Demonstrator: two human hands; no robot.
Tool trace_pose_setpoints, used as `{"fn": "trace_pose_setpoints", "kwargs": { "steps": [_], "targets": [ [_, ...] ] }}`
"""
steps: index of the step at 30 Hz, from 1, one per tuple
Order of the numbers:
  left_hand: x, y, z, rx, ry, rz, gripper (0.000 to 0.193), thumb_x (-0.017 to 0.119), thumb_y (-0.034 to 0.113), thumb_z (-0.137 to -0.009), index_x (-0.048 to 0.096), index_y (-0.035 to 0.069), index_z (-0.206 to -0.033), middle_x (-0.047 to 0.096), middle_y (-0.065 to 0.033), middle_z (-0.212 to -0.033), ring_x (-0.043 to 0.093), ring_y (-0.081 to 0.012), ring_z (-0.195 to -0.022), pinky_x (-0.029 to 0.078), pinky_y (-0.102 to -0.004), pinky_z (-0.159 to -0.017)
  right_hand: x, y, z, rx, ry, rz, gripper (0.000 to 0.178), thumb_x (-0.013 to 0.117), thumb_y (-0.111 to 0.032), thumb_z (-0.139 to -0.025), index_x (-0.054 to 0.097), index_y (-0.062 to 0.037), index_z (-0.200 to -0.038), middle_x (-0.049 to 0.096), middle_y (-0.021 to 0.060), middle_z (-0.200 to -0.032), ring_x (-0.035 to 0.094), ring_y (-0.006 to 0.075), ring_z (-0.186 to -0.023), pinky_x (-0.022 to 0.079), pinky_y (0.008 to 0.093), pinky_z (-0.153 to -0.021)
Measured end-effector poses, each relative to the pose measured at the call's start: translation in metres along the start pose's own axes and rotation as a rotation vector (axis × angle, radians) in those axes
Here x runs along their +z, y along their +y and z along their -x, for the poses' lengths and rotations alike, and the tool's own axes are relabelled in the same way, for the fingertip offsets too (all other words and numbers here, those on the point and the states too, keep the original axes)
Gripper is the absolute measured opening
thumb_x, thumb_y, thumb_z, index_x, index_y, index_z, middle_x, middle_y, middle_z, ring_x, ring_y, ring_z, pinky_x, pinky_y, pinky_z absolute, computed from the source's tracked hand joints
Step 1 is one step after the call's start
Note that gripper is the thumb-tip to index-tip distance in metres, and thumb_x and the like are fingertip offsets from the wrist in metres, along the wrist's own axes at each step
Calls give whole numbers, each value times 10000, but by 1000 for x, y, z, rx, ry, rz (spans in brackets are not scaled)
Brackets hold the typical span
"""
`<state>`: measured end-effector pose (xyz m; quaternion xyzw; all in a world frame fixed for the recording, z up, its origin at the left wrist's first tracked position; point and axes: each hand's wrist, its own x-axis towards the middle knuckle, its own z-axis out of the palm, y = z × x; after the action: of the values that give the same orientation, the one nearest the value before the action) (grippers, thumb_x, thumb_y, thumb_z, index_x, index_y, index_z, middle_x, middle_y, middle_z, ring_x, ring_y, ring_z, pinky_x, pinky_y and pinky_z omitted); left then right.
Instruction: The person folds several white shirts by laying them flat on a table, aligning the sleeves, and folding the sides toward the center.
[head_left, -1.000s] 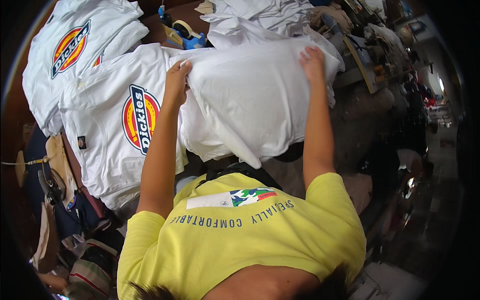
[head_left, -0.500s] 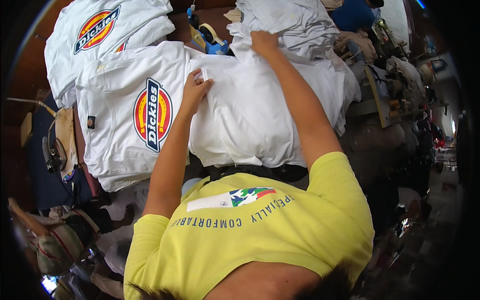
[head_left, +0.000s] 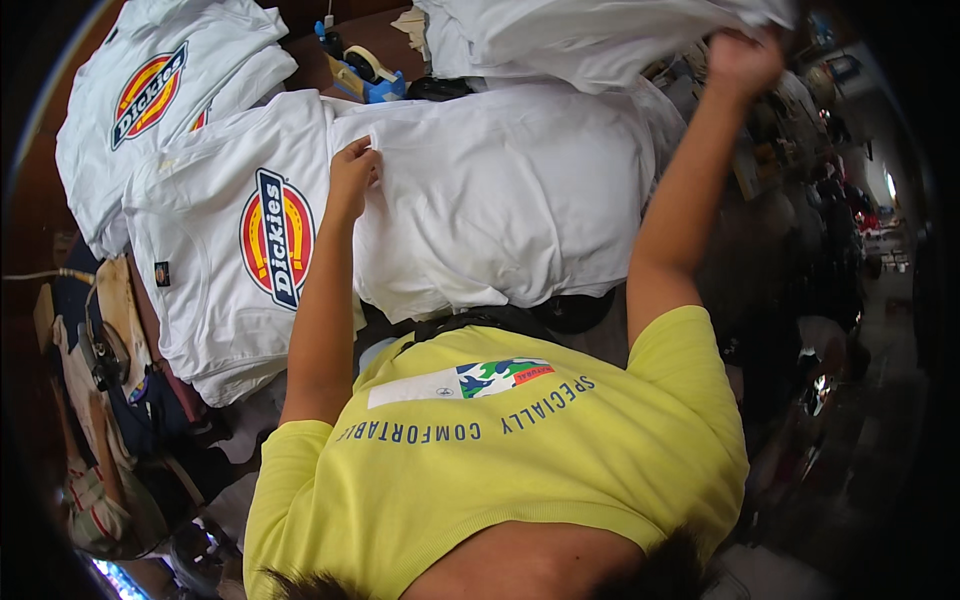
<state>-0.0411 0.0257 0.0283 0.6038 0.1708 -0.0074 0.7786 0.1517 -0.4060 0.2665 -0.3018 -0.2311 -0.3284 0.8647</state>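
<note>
A white T-shirt [head_left: 590, 40] is stretched up at the far right, its right end gathered in my right hand [head_left: 745, 68]. My right fingers are closed on the cloth, slightly blurred, and the shirt's far part leaves the picture. Below it a smooth white garment [head_left: 510, 200] is spread over the work surface in front of me. On its left edge rests my left hand [head_left: 354, 178], fingers loosely bent and a little apart, with no cloth visibly gripped. Directly left lies a stack of white T-shirts [head_left: 205, 210], the top one bearing a red, yellow and navy print.
Another pile of printed white T-shirts [head_left: 215, 50] stands at the far left. A blue tape dispenser [head_left: 370, 78] sits at the back, near a small black item [head_left: 440, 88]. Dark clutter lines the right side. Another person's arm [head_left: 105, 455] shows at lower left.
My right hand has moved right and away from me, pulling the white T-shirt out across the back. My left hand stays at the spread garment's edge. The view has shifted slightly.
</note>
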Motion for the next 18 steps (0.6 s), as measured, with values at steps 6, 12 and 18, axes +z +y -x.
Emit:
{"fn": "trace_pose_setpoints", "kwargs": {
  "steps": [6, 12, 18],
  "targets": [
    [-2, -8, -4, 5, 0, 123, 522, 569, 105, -754, 398, -38, -1225, 561, -31, -816, 536, -107, -696, 448, -242, -675, 69, -146, 54, -345, -271, 377, 409, 481, -312, -802, 544, -38, -1098, 552, 117, -1102, 525, 264, -995, 412, 384, -876],
    [12, -1, -11, -79, 54, 40, 609, 680, 270, -745, 421, -55, -1189, 503, -10, -709, 443, -69, -543, 383, -207, -519, -37, -130, 57, 536, -780, 1014, 430, 510, -355, -789, 571, 9, -1010, 584, 52, -962, 536, 137, -873, 418, 270, -778],
    [24, 0, -4, 30, 71, -23, 357, 618, 239, -810, 508, 0, -1052, 517, -4, -713, 407, -52, -501, 326, -197, -462, -199, 19, 92, 945, -209, 1630, 701, 675, -460, -700, 503, 34, -1166, 584, 119, -1067, 558, 217, -921, 428, 292, -798]
  ]
}}
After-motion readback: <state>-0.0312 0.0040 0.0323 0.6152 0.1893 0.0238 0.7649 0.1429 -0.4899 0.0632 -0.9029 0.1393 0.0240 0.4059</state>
